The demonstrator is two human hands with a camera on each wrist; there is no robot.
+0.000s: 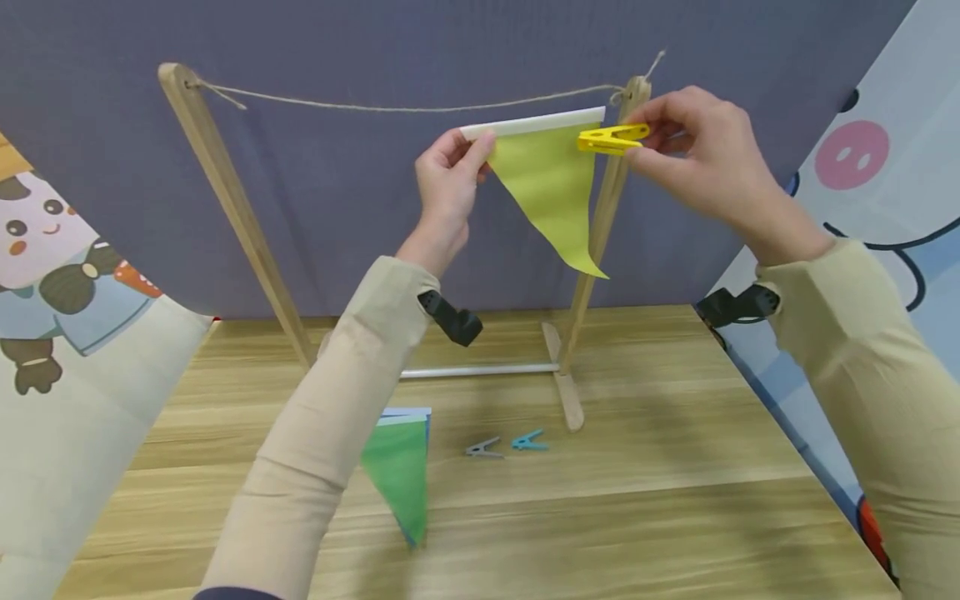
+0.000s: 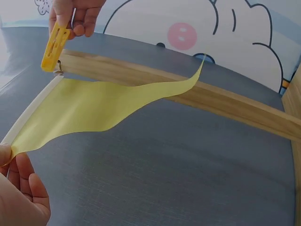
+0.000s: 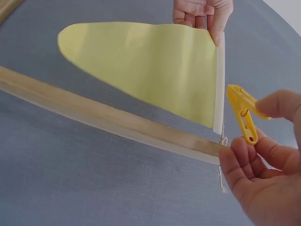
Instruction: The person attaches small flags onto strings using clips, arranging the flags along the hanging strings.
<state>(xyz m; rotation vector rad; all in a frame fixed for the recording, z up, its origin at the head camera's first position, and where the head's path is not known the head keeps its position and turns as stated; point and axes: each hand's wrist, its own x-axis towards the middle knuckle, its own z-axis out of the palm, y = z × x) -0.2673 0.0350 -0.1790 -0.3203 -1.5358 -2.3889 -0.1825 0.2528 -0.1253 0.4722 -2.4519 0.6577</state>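
Observation:
My left hand (image 1: 450, 187) pinches the left end of the white top band of a yellow triangular pennant (image 1: 547, 179), whose tip hangs down. Between the thumb and fingers of my right hand (image 1: 705, 158) is a yellow clothespin (image 1: 611, 139), beside the pennant's right top corner. The right wrist view shows that clothespin (image 3: 243, 113) apart from the white band (image 3: 219, 89). A thin string (image 1: 360, 107) runs between two wooden posts just behind and above the pennant. The right post (image 1: 600, 217) stands behind the pennant's right edge.
A green pennant (image 1: 401, 475) lies on a blue one on the wooden table (image 1: 637, 500). Next to them are a grey clothespin (image 1: 483, 447) and a blue clothespin (image 1: 529, 441). The left post (image 1: 240, 217) and a white rod (image 1: 480, 370) belong to the stand.

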